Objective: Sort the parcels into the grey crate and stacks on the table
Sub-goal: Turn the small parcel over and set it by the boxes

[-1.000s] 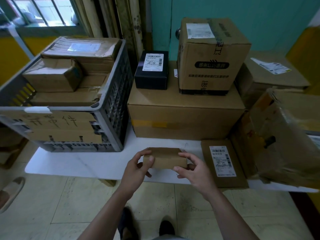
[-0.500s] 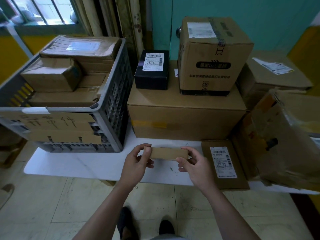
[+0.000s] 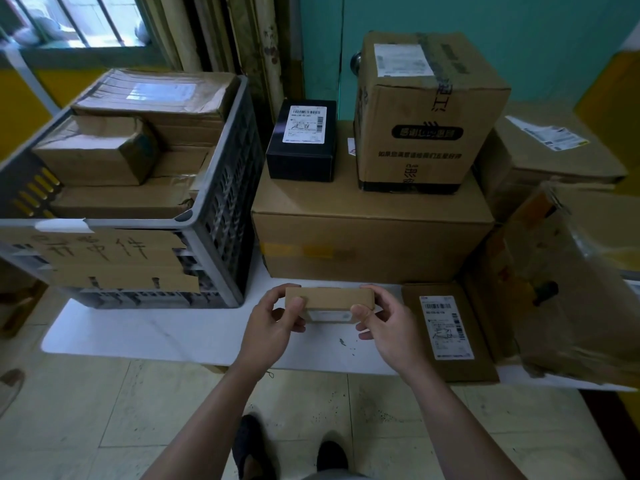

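View: head.
Parcel (image 3: 329, 301): small, brown, white label on its near face. It is held between the fingers of both hands, above the worktop (image 3: 156, 330).
Left hand (image 3: 270, 327): fingers curled round the parcel's left end, thumb on the near face.
Right hand (image 3: 388, 327): grips the right end likewise.
Crate (image 3: 214, 216): grey, holds brown parcels, left of and beyond the left fingers.
Big carton (image 3: 370, 233): just beyond the fingers, with a black box (image 3: 301, 157) and a tall carton (image 3: 426, 133) on top.
Flat parcel (image 3: 446, 330): label up, just right of the right fingers.

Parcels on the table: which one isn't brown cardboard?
The black box with a white label, on top of the big carton, left of the tall brown box. Every other parcel is brown.
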`<state>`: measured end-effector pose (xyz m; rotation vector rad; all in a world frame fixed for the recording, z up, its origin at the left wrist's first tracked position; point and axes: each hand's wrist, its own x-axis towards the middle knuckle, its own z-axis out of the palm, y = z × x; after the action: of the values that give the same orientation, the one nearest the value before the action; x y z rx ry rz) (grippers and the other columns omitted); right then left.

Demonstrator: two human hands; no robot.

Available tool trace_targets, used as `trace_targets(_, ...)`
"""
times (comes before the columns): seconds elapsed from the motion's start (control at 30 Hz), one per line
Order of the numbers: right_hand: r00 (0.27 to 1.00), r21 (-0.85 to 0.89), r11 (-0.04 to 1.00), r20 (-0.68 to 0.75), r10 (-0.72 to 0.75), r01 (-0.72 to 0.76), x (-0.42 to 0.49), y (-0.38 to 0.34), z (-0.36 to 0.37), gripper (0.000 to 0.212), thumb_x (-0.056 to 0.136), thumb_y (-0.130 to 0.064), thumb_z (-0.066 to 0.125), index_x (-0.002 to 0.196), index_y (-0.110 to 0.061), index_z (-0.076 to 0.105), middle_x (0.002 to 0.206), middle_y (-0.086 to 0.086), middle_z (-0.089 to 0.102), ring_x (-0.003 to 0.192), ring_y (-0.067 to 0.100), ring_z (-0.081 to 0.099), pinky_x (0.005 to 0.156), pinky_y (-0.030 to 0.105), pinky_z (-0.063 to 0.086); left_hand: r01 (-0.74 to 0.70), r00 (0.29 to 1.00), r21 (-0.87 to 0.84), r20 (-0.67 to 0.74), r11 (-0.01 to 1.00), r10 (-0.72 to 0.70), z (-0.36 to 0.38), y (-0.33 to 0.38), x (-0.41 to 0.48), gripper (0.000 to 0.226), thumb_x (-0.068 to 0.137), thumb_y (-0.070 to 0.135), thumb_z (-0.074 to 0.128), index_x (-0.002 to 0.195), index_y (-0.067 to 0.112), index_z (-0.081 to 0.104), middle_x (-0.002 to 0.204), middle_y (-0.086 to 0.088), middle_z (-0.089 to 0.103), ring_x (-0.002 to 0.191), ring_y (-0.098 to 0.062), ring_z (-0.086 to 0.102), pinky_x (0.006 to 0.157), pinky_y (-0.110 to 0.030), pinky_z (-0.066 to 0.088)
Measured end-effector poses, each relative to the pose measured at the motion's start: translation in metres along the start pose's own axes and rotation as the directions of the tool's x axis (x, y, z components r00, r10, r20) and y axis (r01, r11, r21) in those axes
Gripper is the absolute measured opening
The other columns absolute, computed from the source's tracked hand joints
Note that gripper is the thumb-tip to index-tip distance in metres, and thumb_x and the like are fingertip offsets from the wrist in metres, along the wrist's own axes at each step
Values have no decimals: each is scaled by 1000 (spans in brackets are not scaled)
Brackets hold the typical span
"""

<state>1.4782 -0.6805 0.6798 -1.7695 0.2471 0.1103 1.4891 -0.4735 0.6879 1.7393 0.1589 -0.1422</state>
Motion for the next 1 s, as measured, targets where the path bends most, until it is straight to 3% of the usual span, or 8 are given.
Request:
trace_targets(0.2, 1000, -33, 999, -17, -11, 10, 0, 2, 4, 53, 77, -52, 63, 126, -35, 51, 111, -5, 63, 75, 10, 71, 63, 27, 60, 1, 999, 22, 35, 1000, -2, -1, 0, 2, 28, 101, 23, 55, 129, 20, 57, 95, -9, 70, 79, -18, 71, 68, -16, 54)
trace_targets(0.37, 1000, -76, 997, -11, -28, 28, -2, 1, 5, 76, 70, -67, 56, 134, -28, 50, 110, -9, 61, 79, 4, 70, 64, 28, 61, -41, 997, 56, 66, 998, 37, -3, -3, 3, 29, 103, 19, 51, 131, 22, 54, 100, -7, 68, 80, -11, 70, 72, -19, 56)
trace_targets(0.6, 999, -115, 993, -10, -40, 39, -4, 0, 4, 89, 67, -73, 50, 140, -23, 48, 109, -8, 62, 80, 2, 70, 65, 33, 62, -64, 997, 61, 55, 996, 61, -1, -4, 3, 29, 103, 17, 50, 131, 24, 53, 108, -9, 67, 81, -9, 70, 72, -17, 56)
trace_targets(0.77, 998, -148, 987, -5, -57, 55, -6, 1, 3, 80, 69, -74, 48, 136, -31, 46, 103, -17, 61, 80, 0, 69, 64, 44, 61, -73, 996, 67, 59, 995, 69, -2, -5, 3, 30, 102, 19, 52, 129, 31, 52, 109, -5, 68, 84, -9, 70, 75, -21, 58)
trace_targets(0.9, 998, -126, 990, 1, -57, 56, -5, 2, 1, 85, 67, -83, 47, 135, -31, 47, 107, -16, 62, 80, 3, 70, 65, 35, 62, -127, 990, 204, 89, 971, 110, -3, -5, 4, 42, 95, 15, 66, 121, 44, 51, 117, 10, 62, 84, -6, 64, 74, -21, 55)
trace_targets(1.0, 1000, -125, 992, 19, -22, 25, -5, 7, -2, 72, 70, -72, 52, 131, -35, 48, 108, -10, 65, 84, 11, 70, 69, 38, 62, -125, 992, 219, 63, 968, 114, -2, -5, 5, 39, 93, 13, 68, 113, 43, 52, 102, 9, 67, 75, -3, 62, 67, -16, 48)
